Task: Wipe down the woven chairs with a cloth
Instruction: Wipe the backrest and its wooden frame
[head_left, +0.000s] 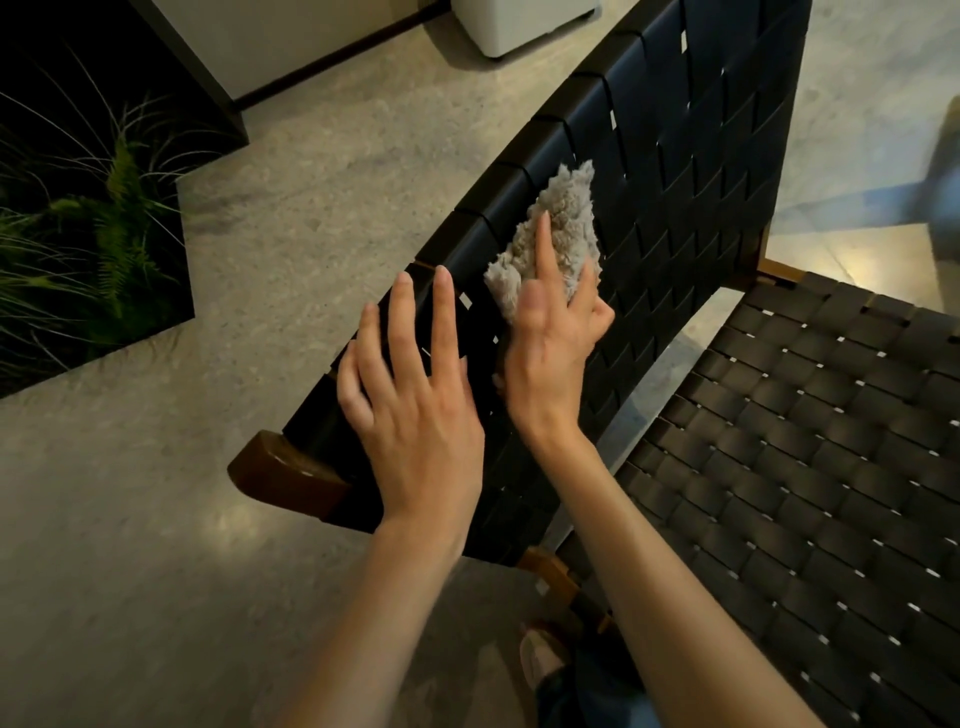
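A woven chair with black straps and a brown wooden frame fills the middle and right of the view; its backrest slopes up to the right and its seat lies at the lower right. A fluffy grey cloth lies on the backrest near its top edge. My right hand holds the cloth against the straps, index finger stretched along it and thumb over its lower end. My left hand rests flat on the backrest's top edge beside it, fingers straight and spread.
Pale stone floor lies to the left and below. A dark planter with green ferns stands at the left. A white unit sits at the top. My foot is beside the wooden chair leg.
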